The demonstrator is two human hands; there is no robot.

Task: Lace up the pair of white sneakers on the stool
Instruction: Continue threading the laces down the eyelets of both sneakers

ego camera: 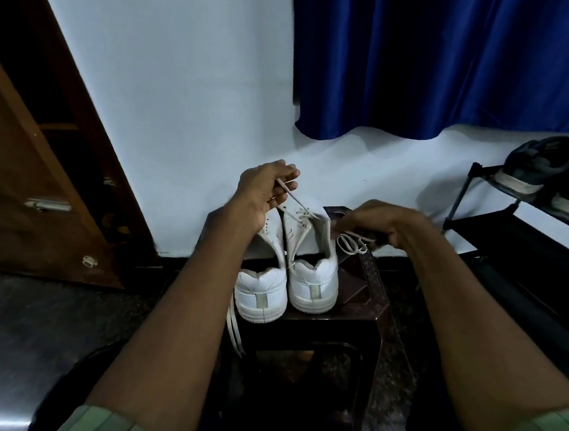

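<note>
Two white sneakers stand side by side on a dark brown stool (361, 301), heels toward me. The left sneaker (262, 292) has a loose white lace (234, 328) hanging off the stool's front left. The right sneaker (309, 269) has a lace partly threaded through its eyelets. My left hand (264, 189) is raised above the shoes and pinches one end of that lace (295, 199), pulled taut. My right hand (379, 220) is lower, to the right of the shoe, and grips the other end, which loops loosely (351, 243) below my fingers.
A black shoe rack (503, 214) with dark shoes (538, 165) stands at the right. A wooden door (21, 175) is at the left, a blue curtain (444, 64) hangs behind, and a white wall is beyond the stool. The floor is dark.
</note>
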